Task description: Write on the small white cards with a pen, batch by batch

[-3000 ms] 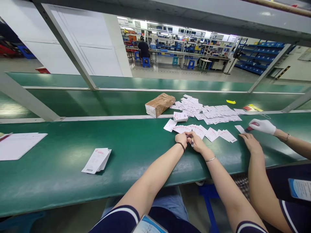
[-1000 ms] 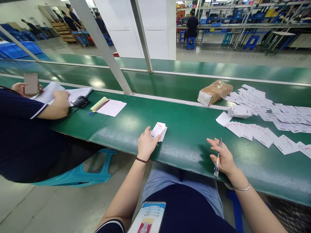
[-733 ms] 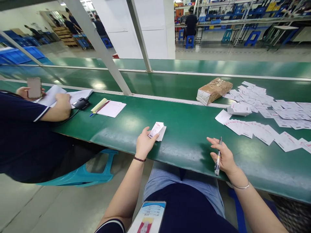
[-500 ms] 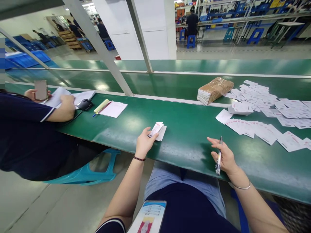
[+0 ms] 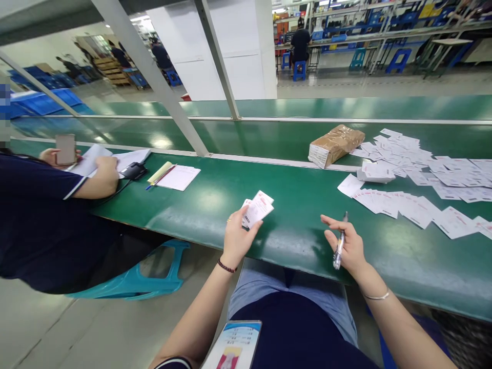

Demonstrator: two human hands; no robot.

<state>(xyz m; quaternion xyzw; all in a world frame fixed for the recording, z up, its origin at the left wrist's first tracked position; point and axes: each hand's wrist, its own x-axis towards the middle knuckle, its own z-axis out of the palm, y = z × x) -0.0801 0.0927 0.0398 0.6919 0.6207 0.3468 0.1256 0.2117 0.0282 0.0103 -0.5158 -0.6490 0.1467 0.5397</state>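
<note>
My left hand is closed on a few small white printed cards, fanned slightly apart above the green table. Red and black print shows on the top card. To the right, my right hand grips a pen between its fingers, tip end pointing down toward me. The index finger stretches out to the left, and nothing else is in that hand. Beyond it, a row of overlapping cards lies fanned across the table, with a small stack of cards behind the row.
A brown paper-wrapped bundle lies near the white rail, left of a loose heap of cards. A notepad with pens is at left. A co-worker's arm rests beside an open book. A grey post rises from the table.
My left hand has moved slightly right and turned, and its cards now spread wider and face me more. My right hand with the pen has shifted slightly left.
</note>
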